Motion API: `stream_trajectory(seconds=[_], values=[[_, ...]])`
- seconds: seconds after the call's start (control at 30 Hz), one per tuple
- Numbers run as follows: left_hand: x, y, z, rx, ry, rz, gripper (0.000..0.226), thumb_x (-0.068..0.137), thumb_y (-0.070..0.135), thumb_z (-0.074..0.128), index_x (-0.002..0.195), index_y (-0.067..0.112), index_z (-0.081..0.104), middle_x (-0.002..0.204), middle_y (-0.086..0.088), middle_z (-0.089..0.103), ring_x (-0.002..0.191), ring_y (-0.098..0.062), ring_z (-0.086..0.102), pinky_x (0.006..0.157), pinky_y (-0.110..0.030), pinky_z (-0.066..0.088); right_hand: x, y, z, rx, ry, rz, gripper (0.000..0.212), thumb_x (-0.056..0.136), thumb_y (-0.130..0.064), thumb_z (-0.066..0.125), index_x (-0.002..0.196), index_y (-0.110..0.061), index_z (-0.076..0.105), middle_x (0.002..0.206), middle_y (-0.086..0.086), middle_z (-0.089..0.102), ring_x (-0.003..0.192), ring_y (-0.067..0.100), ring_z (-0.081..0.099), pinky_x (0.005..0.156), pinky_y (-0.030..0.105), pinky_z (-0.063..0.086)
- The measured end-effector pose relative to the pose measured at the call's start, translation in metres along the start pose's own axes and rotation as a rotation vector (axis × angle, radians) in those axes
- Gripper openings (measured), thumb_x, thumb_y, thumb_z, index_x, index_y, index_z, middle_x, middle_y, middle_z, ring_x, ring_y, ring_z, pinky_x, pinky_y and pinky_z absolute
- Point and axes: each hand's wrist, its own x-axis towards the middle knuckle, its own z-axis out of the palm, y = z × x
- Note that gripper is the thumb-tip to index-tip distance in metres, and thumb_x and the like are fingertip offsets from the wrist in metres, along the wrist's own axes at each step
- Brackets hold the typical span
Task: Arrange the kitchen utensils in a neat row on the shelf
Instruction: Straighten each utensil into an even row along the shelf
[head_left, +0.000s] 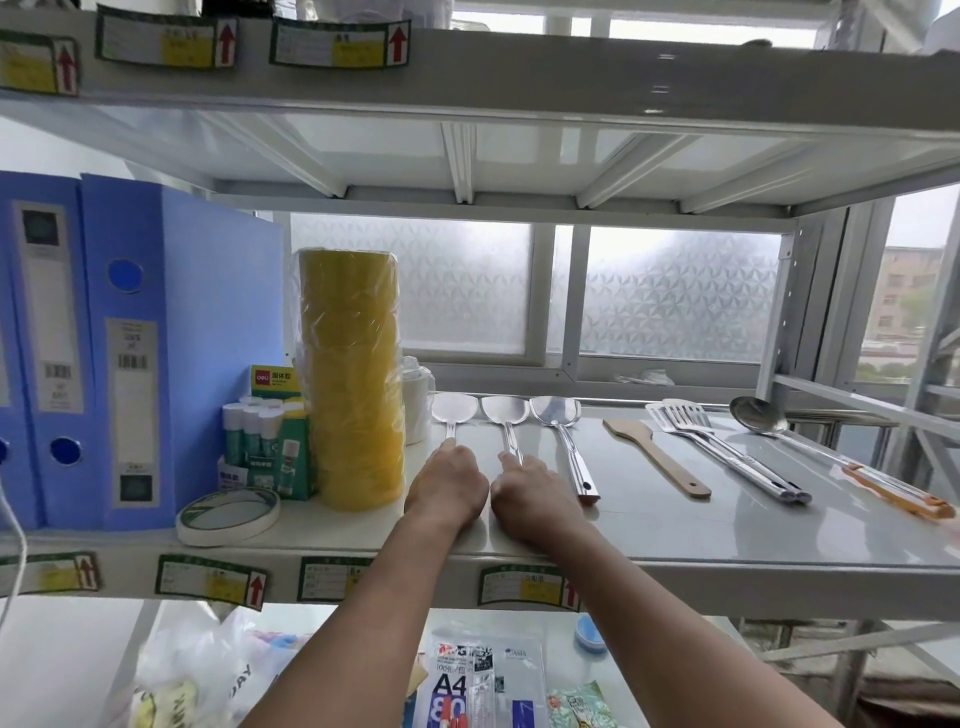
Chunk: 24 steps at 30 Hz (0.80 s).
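Note:
Three steel spatulas lie side by side on the grey shelf (675, 525), blades toward the window. My left hand (448, 486) covers the handle of the leftmost spatula (454, 409), fingers curled over it. My right hand (530, 493) covers the handle of the second spatula (505, 411) the same way. The third spatula (557, 415) lies free just right of my right hand. Farther right lie a wooden spatula (655, 457), two slotted steel turners (727, 452) close together, and a ladle (763, 418) with an orange handle, all angled to the right.
A wrapped stack of yellow tape rolls (353, 379) stands just left of my left hand, with a white roll (418, 400) behind it. Glue sticks (254, 431), a tape ring (228, 514) and blue binders (124, 343) fill the shelf's left. Paper packs lie on the lower shelf (483, 680).

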Motion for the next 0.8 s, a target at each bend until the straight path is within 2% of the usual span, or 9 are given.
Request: stream_trajectory(seconds=[0.13, 0.27, 0.53, 0.8], values=[[0.0004, -0.0002, 0.0001, -0.002, -0.009, 0.009, 0.036, 0.092, 0.007, 0.041, 0.124, -0.001, 0.056, 0.135, -0.017, 0.055, 0.127, -0.035, 0.052, 0.105, -0.044, 0.043, 0.0068, 0.0025, 0.0062, -0.08, -0.02, -0.019, 0.071, 0.081, -0.032, 0.019, 0.142, -0.015, 0.051, 0.153, 0.013, 0.043, 0.138, 0.036, 0.039, 0.109, 0.05, 0.029], [0.0006, -0.0003, -0.0001, 0.0, -0.018, 0.019, 0.035, 0.092, 0.009, 0.046, 0.124, -0.002, 0.056, 0.135, -0.018, 0.055, 0.127, -0.036, 0.052, 0.105, -0.045, 0.043, 0.0064, 0.0029, 0.0059, -0.093, -0.026, -0.027, 0.073, 0.081, -0.036, 0.019, 0.146, -0.019, 0.047, 0.156, 0.011, 0.04, 0.143, 0.034, 0.035, 0.114, 0.056, 0.022], [0.0022, -0.001, 0.0021, 0.006, -0.014, 0.017, 0.034, 0.093, 0.007, 0.042, 0.122, -0.001, 0.056, 0.132, -0.017, 0.055, 0.124, -0.035, 0.053, 0.102, -0.045, 0.045, 0.0067, 0.0028, 0.0063, -0.064, -0.008, -0.016, 0.073, 0.079, -0.034, 0.019, 0.144, -0.016, 0.047, 0.149, 0.012, 0.045, 0.137, 0.034, 0.041, 0.107, 0.054, 0.03], [0.005, -0.0028, 0.0051, 0.003, 0.007, 0.015, 0.035, 0.091, 0.002, 0.038, 0.121, -0.001, 0.056, 0.131, -0.017, 0.055, 0.123, -0.035, 0.053, 0.101, -0.044, 0.045, 0.0107, 0.0027, 0.0094, -0.059, -0.012, 0.008, 0.072, 0.076, -0.031, 0.017, 0.135, -0.011, 0.055, 0.149, 0.011, 0.044, 0.136, 0.035, 0.039, 0.105, 0.054, 0.029]])
